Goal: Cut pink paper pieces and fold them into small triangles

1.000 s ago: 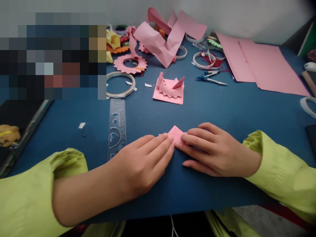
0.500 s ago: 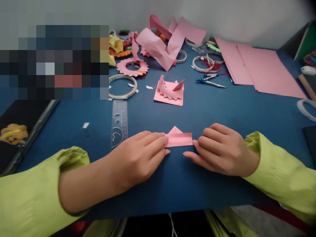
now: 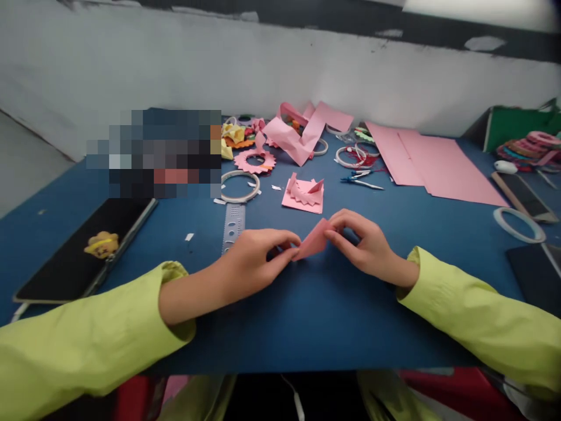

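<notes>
A small folded piece of pink paper (image 3: 313,241) is held tilted just above the blue table, between my two hands. My left hand (image 3: 258,257) pinches its lower left end between thumb and fingers. At the upper right end, my right hand (image 3: 363,241) grips the paper the same way. Beyond my hands lie a stack of pink paper squares (image 3: 302,204) and, on top of it, a pleated strip of folded pink pieces (image 3: 304,193). A clear plastic ruler (image 3: 234,225) is partly hidden behind my left hand.
Tape rolls (image 3: 240,188), a pleated pink ring (image 3: 255,161) and crumpled pink paper (image 3: 291,137) lie at the back. A compass (image 3: 362,180) is near large pink sheets (image 3: 460,169). A tablet (image 3: 65,263) lies left, a phone (image 3: 526,196) right.
The folded paper has been lifted from flat on the table and turned to a slant. My right hand has closed on its right end. The camera view has tilted up.
</notes>
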Tool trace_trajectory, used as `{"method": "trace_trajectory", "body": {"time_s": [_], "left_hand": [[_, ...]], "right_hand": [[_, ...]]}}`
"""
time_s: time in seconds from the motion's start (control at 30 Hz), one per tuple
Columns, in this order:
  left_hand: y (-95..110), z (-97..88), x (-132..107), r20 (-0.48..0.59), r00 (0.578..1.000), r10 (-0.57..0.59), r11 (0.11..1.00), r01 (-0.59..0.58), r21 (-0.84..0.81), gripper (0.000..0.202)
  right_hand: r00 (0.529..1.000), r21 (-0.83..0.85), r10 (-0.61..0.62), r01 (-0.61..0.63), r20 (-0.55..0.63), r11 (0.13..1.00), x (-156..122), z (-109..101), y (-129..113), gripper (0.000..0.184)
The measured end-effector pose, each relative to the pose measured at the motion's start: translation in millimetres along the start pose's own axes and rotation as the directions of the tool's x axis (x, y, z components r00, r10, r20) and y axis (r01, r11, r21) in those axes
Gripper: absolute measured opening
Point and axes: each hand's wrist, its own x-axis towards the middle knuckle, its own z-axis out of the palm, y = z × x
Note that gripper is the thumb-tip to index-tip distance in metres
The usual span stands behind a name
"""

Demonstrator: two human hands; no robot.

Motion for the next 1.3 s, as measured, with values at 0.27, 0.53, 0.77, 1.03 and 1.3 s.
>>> {"method": "trace_trajectory", "body": {"time_s": [0.27,0.53,0.77,1.03,1.3], "left_hand": [[-11.1,1.0,41.9,0.259,0.914,-0.313,0.812,0.399,-0.426,0.036],[-22.6,2.4,39.4,0.235,0.925,-0.297,0.771,0.378,-0.512,0.04],[-18.4,-0.9,38.6,0.248,0.937,-0.247,0.786,0.343,-0.514,0.035],[-20.1,-0.6,36.8,0.252,0.946,-0.203,0.764,0.314,-0.563,0.036],[-20.8,-2.1,37.1,0.291,0.939,-0.181,0.754,0.323,-0.572,0.036]], "right_hand": [[0.961,0.411,0.262,-0.275,0.088,0.869,24.3,18.5,5.0,0.025],[0.93,0.584,0.279,-0.368,0.24,0.723,25.4,6.5,9.7,0.029],[0.925,0.578,0.256,-0.377,0.282,0.724,25.4,7.7,9.3,0.027],[0.912,0.491,0.27,-0.395,0.307,0.776,24.9,6.9,7.6,0.027],[0.891,0.38,0.263,-0.403,0.37,0.832,24.1,8.7,6.6,0.031]]}}
